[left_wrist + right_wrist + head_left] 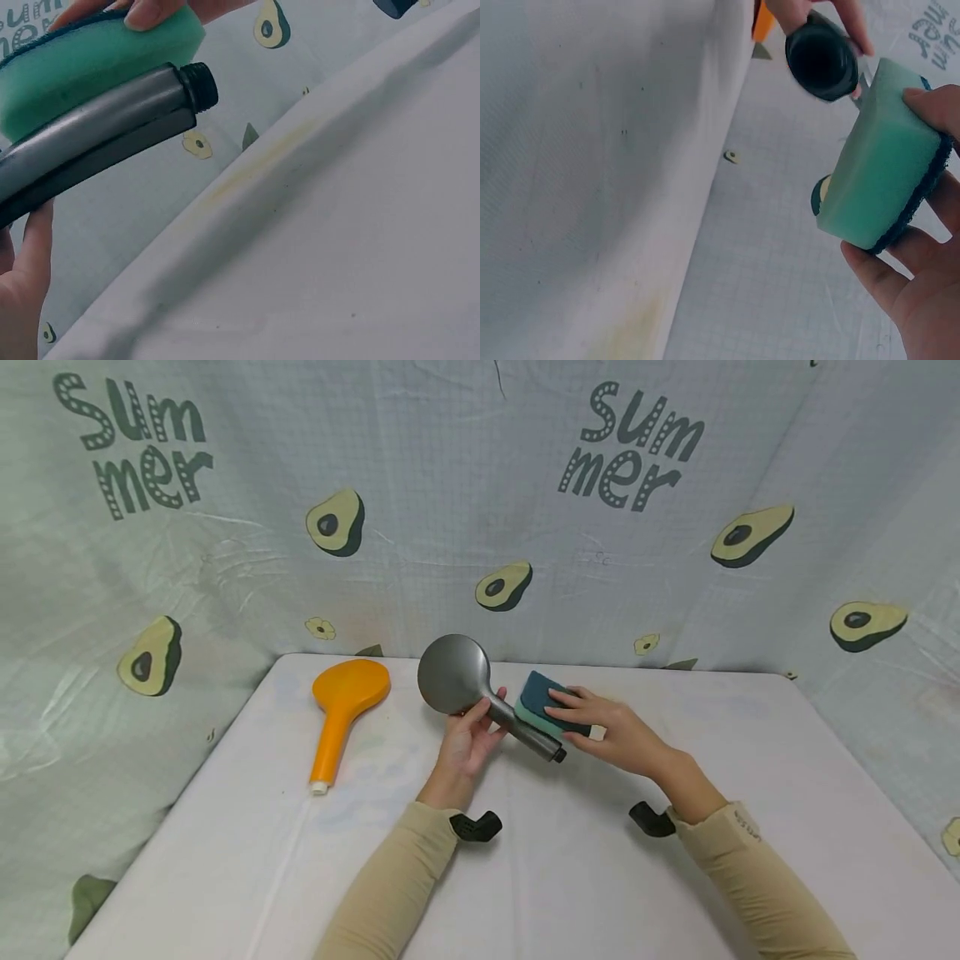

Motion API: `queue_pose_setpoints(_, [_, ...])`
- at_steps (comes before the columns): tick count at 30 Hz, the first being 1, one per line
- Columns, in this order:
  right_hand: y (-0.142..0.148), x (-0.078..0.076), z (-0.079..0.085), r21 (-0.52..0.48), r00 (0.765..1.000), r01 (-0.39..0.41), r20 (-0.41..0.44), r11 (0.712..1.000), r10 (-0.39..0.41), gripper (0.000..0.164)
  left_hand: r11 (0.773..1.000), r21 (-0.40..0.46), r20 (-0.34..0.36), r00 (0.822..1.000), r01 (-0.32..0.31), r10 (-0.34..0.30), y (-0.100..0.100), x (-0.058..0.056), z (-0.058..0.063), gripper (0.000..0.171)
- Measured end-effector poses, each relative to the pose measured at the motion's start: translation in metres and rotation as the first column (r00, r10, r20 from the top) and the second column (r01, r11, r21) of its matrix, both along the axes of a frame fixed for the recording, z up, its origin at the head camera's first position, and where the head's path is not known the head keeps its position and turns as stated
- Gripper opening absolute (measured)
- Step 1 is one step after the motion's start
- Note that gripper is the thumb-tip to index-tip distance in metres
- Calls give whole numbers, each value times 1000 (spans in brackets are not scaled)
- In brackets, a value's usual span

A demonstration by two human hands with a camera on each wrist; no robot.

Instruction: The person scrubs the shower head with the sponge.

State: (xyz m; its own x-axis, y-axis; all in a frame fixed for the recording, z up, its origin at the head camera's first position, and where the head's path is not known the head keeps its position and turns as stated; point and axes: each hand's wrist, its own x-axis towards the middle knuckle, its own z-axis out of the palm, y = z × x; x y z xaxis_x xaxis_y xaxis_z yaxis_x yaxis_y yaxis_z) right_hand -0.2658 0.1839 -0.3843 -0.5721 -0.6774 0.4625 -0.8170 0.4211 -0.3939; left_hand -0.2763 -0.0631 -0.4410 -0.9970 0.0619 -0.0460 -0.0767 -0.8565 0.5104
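A grey shower head [453,673] is held above the table by my left hand [467,750], whose thumb and fingers grip it at the neck. Its handle slants down to the right and ends in a black threaded tip [200,86]. My right hand [626,733] pinches a sponge [551,703] with a green foam side and a dark blue scouring layer. In the left wrist view the foam lies along the upper side of the handle. The right wrist view has thumb and fingers at the sponge's edges [885,165], foam facing the shower head.
An orange shower head [349,687] with a white threaded end lies on the white table [585,877], left of my left hand. Behind the table hangs a curtain [420,568] printed with avocados. Black wrist devices [477,827] sit at both sleeves.
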Motion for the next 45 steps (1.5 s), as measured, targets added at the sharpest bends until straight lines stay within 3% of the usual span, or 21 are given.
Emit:
queue_pose_setpoints(4, [-1,2,-2,6,1000,-1,3,1000,1,50,999,-45,1,1000,-18,18,3,-1,-2,61])
queue_pose_setpoints(10, [-1,3,-3,36,1000,9,16,999,-9,48,996,-83,-41,999,-22,19,4,-1,-3,56])
queue_pose_setpoints(23, [-1,3,-8,92,998,33,47,995,-37,48,1000,6,-30,1000,-1,1,1,-1,-5,46])
queue_pose_setpoints(31, [-16,-5,-6,116,988,40,145,992,-56,45,999,-39,-70,997,17,-19,3,0,-7,46])
queue_pose_setpoints(33, [-24,-7,-5,113,992,48,112,992,-60,45,998,-52,-76,997,19,-23,4,0,-8,42])
queue_pose_setpoints(36, [-38,-9,-4,119,998,61,-5,991,-61,45,998,-66,-95,995,23,-30,7,0,-11,32])
queue_pose_setpoints(40, [-52,-9,-2,115,990,86,-117,990,-73,45,998,-60,-106,994,7,-13,6,-2,-13,28])
queue_pose_setpoints(42, [-53,-9,-1,115,992,101,-91,988,-90,44,999,-48,-104,995,0,-5,5,-3,-13,28])
queue_pose_setpoints(45, [-45,-9,0,122,993,106,47,987,-112,44,1000,-10,-89,996,-6,5,0,-4,-12,28])
